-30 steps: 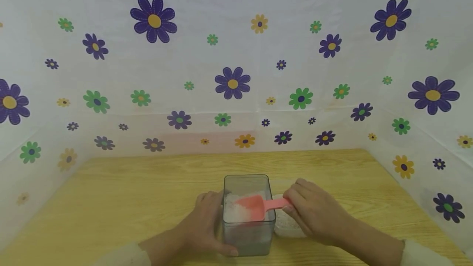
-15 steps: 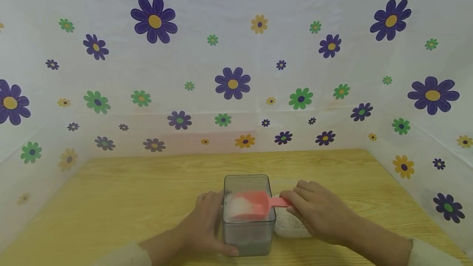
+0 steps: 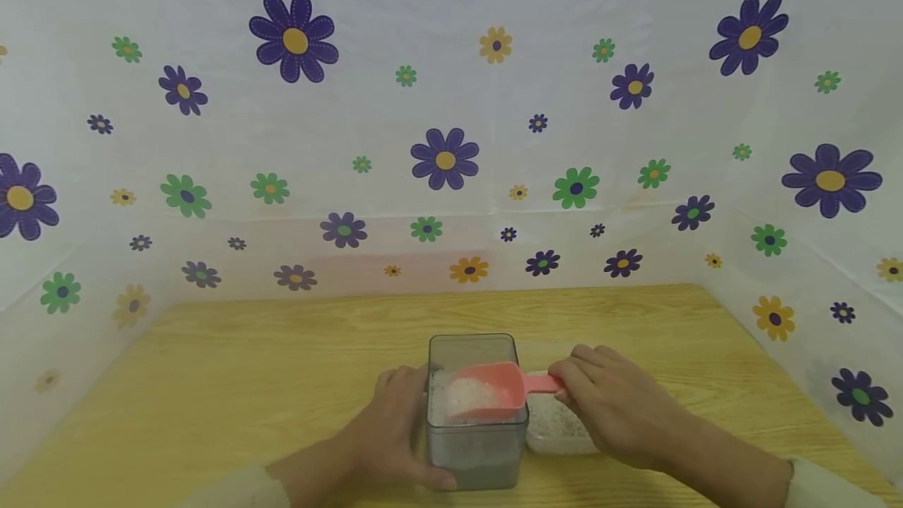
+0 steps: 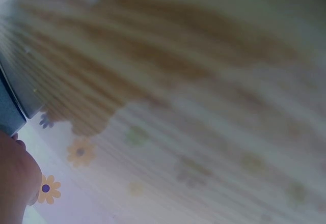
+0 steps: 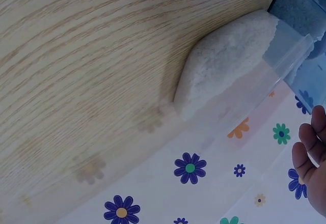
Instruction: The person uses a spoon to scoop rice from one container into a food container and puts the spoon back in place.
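A person's right hand (image 3: 614, 406) grips a pink scoop (image 3: 506, 386) by its short handle over the mouth of a square container (image 3: 474, 457), steadied by the left hand (image 3: 384, 429), on a wood-grained bench (image 3: 282, 367). The scoop, a single coral-toned piece with a broad, hollow bowl and raised sides, points its open front toward the bench's left edge, its handle toward the right. White grains (image 3: 471, 397) cover the front of the bowl, leaving the pink surface bare toward the handle; whether its underside touches the contents below cannot be told. The container, smoky grey, see-through and round-cornered, stands upright well forward of the bench's far edge, about midway between the left and right edges, with more pale grains inside below its dark rim. The left hand clasps its left wall, thumb along the near side at the lower corner. Just beside it, toward the bench's right edge, sits a clear tub (image 3: 560, 443) of white grains, partly hidden by the right hand. Pale sleeves (image 3: 825, 484) reach the wrists. Beyond the far edge and along both sides hangs a white cloth (image 3: 381, 116) printed with purple, green and yellow flowers.
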The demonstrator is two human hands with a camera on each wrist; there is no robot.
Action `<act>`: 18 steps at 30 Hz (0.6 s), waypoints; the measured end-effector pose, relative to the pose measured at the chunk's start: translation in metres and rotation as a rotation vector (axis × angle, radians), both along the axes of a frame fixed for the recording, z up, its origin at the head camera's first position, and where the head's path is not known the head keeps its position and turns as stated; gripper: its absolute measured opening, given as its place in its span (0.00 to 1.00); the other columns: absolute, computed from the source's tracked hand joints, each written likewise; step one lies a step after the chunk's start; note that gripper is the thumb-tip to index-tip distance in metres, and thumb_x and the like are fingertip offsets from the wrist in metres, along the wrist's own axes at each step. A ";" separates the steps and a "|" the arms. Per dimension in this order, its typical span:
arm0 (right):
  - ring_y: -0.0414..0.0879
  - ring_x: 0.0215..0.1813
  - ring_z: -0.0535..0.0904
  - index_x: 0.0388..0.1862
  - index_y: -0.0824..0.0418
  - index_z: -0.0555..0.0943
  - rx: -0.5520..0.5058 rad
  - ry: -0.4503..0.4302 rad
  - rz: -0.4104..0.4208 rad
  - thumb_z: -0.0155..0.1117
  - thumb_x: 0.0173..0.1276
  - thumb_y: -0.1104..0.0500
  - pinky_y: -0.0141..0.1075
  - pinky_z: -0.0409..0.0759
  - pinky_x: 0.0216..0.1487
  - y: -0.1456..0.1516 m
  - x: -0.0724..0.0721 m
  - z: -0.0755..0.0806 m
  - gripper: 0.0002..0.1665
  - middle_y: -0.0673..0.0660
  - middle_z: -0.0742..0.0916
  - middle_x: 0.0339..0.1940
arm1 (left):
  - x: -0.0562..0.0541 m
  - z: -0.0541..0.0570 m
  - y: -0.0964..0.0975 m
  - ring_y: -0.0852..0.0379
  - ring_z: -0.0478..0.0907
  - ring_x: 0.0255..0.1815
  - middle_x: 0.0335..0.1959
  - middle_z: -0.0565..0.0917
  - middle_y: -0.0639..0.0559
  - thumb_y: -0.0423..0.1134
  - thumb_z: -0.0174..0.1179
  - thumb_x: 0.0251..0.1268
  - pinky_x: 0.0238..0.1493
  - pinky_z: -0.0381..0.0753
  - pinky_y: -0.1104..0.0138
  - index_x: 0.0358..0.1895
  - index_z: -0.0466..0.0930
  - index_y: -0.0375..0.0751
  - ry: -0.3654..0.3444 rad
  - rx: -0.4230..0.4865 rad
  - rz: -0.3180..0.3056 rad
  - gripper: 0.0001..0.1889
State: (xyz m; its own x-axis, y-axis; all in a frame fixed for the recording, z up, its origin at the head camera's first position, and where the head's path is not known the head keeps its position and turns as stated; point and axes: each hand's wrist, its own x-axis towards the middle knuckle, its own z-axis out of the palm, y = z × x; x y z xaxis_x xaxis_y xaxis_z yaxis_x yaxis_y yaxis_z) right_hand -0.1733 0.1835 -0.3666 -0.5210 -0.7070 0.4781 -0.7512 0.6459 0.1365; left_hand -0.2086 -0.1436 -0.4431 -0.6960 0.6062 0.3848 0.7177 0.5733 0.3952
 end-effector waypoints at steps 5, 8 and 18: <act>0.34 0.36 0.66 0.46 0.58 0.76 -0.058 0.009 -0.004 0.50 0.80 0.54 0.29 0.70 0.39 0.003 -0.001 0.002 0.10 0.43 0.77 0.33 | 0.001 0.001 0.000 0.64 0.66 0.57 0.59 0.72 0.66 0.81 0.67 0.33 0.64 0.58 0.52 0.74 0.56 0.55 -0.014 0.004 0.004 0.62; 0.35 0.36 0.67 0.46 0.58 0.76 -0.082 0.031 -0.009 0.47 0.81 0.52 0.29 0.70 0.39 0.008 -0.001 0.005 0.13 0.43 0.77 0.33 | 0.001 0.001 0.001 0.65 0.66 0.56 0.59 0.72 0.67 0.81 0.67 0.33 0.64 0.57 0.52 0.75 0.55 0.57 -0.021 0.005 0.009 0.62; 0.36 0.36 0.70 0.44 0.59 0.77 -0.122 0.063 -0.078 0.50 0.80 0.53 0.33 0.74 0.38 0.038 0.002 0.019 0.12 0.44 0.79 0.33 | 0.002 0.002 0.001 0.62 0.67 0.58 0.60 0.72 0.63 0.81 0.67 0.34 0.65 0.57 0.50 0.75 0.57 0.49 -0.042 0.000 0.014 0.63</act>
